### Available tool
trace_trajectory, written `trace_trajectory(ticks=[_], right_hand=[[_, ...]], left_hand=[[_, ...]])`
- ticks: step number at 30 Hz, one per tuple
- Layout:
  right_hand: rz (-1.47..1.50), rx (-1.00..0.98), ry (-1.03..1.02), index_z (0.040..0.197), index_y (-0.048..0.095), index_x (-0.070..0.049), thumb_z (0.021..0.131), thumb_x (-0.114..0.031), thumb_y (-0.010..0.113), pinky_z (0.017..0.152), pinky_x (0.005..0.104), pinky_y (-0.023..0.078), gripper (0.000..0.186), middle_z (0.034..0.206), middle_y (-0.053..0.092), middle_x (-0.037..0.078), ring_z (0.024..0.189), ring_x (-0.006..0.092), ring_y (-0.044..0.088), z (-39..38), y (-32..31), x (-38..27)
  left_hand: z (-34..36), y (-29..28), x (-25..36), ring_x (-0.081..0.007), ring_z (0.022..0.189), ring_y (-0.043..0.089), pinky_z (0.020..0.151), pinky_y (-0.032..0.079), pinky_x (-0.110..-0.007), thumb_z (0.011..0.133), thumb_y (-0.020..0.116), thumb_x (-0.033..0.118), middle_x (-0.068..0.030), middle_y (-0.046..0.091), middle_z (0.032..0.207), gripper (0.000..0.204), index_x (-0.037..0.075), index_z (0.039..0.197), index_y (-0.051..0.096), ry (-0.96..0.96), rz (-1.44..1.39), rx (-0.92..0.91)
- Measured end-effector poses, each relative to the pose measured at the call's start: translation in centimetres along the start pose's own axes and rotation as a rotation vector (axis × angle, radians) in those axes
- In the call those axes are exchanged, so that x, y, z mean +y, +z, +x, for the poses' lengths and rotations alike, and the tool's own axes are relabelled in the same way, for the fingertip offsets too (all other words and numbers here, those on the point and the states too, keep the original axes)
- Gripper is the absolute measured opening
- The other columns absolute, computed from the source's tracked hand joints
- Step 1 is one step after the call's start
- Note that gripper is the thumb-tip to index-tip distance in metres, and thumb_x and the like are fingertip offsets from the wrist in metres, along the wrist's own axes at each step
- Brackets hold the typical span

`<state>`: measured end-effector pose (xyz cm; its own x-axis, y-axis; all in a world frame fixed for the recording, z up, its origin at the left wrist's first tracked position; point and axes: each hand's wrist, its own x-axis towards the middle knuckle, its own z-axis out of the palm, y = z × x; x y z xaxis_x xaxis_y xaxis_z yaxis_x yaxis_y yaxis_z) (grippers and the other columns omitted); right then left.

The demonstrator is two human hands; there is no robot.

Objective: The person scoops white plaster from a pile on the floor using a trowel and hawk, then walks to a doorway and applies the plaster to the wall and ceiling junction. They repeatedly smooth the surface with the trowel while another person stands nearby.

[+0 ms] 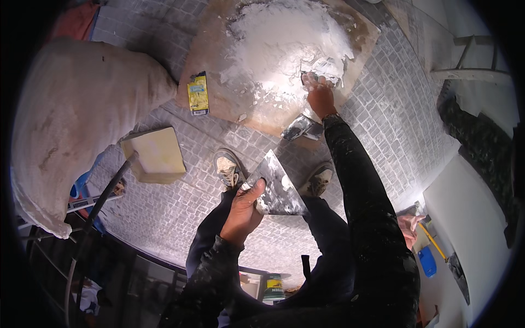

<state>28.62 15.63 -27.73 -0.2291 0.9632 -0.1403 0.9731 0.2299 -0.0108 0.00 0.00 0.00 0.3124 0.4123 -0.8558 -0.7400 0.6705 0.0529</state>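
Observation:
My left hand [247, 210] grips a triangular-looking metal plate [279, 191], smeared dark and white, held between my shoes. My right hand [320, 93] reaches into the mound of white plaster [279, 38] on a brown board [213, 49], its fingers closed around something dark, mostly hidden in the paste. Just below that hand, at the board's edge, lies a dark, plaster-smeared flat tool [301, 127]. A yellow packet [198, 93] rests on the board's left side.
A large pale sack [82, 115] stands at left, beside a cream tray [153, 158] and metal bars [104, 191]. Grey paving [388, 120] surrounds the board. A metal frame [462, 71] is at upper right; a blue container [426, 261] and yellow handle [432, 238] are at lower right.

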Motion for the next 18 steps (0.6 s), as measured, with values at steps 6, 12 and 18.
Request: trace_trajectory(ticks=[6,12,18], right_hand=[[0.266,0.160,-0.040,0.127,0.066,-0.022,0.083,-0.008,0.058,0.096,0.0478,0.040,0.047,0.128,0.065,-0.003,0.111,0.0250,0.056,-1.3,-4.1,3.3],[-0.045,0.186,-0.253,0.126,0.066,-0.021,0.086,-0.010,0.056,0.105,0.0515,0.037,0.043,0.134,0.061,-0.003,0.117,0.0291,0.054,-2.2,0.2,2.2],[0.301,-0.012,-0.233,0.129,0.066,-0.018,0.084,0.001,0.054,0.108,0.0424,0.038,0.050,0.131,0.064,0.003,0.119,0.0260,0.056,-4.9,-4.9,4.6]], left_hand=[[0.0,0.2,0.1,-0.0233,0.116,0.063,0.103,0.048,-0.044,0.098,0.063,0.018,-0.0077,0.065,0.124,0.038,0.006,0.133,0.055,-0.021,-0.039,-0.016],[0.3,-0.1,-0.5,-0.0245,0.117,0.062,0.105,0.048,-0.045,0.098,0.063,0.020,-0.0084,0.064,0.126,0.039,0.005,0.133,0.054,0.018,-0.054,-0.057],[1.5,1.0,0.4,-0.0239,0.115,0.064,0.101,0.053,-0.044,0.099,0.062,0.019,-0.0092,0.064,0.125,0.040,0.004,0.134,0.051,0.123,0.000,0.017]])
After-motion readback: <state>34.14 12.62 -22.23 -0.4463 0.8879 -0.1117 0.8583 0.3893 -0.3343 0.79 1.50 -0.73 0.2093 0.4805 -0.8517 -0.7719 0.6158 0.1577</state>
